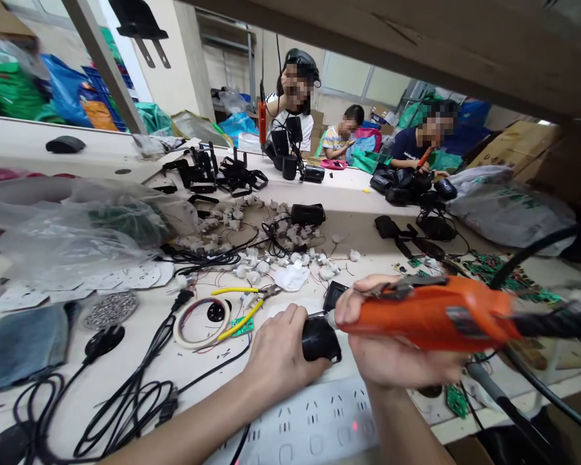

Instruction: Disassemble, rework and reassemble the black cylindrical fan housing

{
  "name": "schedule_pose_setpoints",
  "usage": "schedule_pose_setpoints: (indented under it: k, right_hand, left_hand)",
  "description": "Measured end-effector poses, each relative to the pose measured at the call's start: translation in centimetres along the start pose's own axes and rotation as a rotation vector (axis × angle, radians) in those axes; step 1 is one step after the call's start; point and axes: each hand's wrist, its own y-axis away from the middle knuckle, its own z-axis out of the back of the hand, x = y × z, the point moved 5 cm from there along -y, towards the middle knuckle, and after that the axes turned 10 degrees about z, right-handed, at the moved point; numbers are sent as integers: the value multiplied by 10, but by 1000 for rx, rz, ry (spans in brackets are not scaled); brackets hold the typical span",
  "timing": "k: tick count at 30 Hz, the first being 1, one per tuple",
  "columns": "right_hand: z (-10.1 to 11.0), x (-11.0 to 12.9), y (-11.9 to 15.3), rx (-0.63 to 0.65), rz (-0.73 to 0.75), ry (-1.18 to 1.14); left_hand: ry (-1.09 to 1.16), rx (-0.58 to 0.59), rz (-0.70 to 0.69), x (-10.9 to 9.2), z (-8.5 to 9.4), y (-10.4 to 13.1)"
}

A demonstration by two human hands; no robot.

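Observation:
My left hand (281, 352) is closed round a black plastic housing (322, 341), pressing it down on the bench behind a white power strip (314, 413). My right hand (392, 355) grips an orange electric screwdriver (416, 313) lying nearly level, its tip pointing left at the housing's upper side. Whether the bit sits in a screw is hidden by the fingers. Another black part (336, 294) lies just beyond the tip. Left of my left hand are yellow-handled pliers (242, 320), a roll of tape (181, 329) and a small green circuit board (243, 325).
Small white motors (252, 265) with thin wires spread across the bench's middle. Black cables (145, 361) coil at left, near a dish of screws (110, 310). Green circuit boards (503, 271) lie at right. Several people sit across the bench. A shelf (416, 45) overhangs the top.

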Motion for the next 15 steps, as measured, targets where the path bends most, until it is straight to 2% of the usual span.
schedule_pose_setpoints:
  k: [6, 10, 15]
  right_hand:
    - [-2, -35, -1, 27, -97, 0]
    - [-1, -44, 2, 3, -30, 4]
    - [1, -54, 2, -7, -49, 3]
  left_hand:
    - [32, 9, -15, 2, -3, -2]
    - [58, 29, -24, 4, -4, -4]
    - [101, 68, 17, 6, -4, -5]
